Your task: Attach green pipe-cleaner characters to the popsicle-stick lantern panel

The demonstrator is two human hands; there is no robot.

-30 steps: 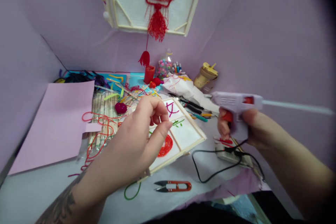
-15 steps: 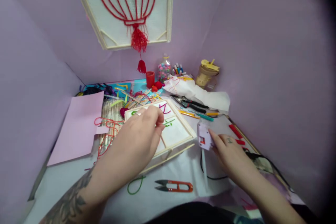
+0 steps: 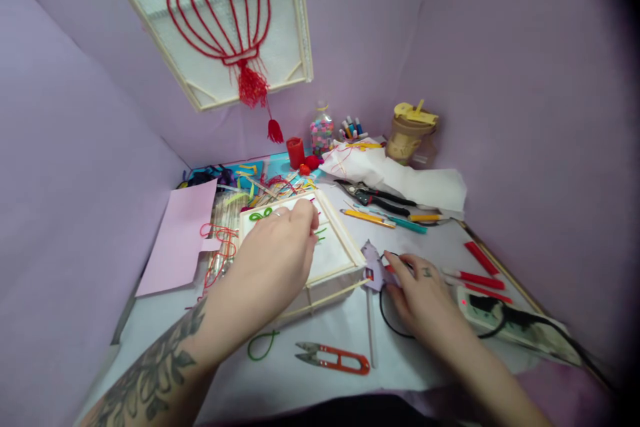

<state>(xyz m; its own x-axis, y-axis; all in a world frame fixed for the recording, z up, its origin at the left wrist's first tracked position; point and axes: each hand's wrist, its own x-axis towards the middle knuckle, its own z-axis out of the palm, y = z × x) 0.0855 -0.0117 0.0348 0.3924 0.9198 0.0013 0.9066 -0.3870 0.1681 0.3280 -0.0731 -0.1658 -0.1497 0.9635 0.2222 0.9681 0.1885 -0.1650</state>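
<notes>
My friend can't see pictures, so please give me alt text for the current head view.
A bare left hand is over a framed white panel, while the right hand is at a lilac glue gun beside it. Red-handled snips lie in front; a framed red lantern picture is up behind.

Between left hand [image 3: 277,250] and right hand [image 3: 420,287]: open air above wooden frame [image 3: 342,230]. Lower down, glue gun [image 3: 371,260] in way at frame's near right corner, glue stick [image 3: 371,333] jutting toward orange-handled snips [image 3: 343,360]. Black cord [image 3: 384,317] loops beside right hand. Rightward, red sticks [image 3: 481,279] and power strip [image 3: 523,330] obstruct. Bare tabletop [image 3: 430,245] between right hand and teal pen [image 3: 409,225].
</notes>
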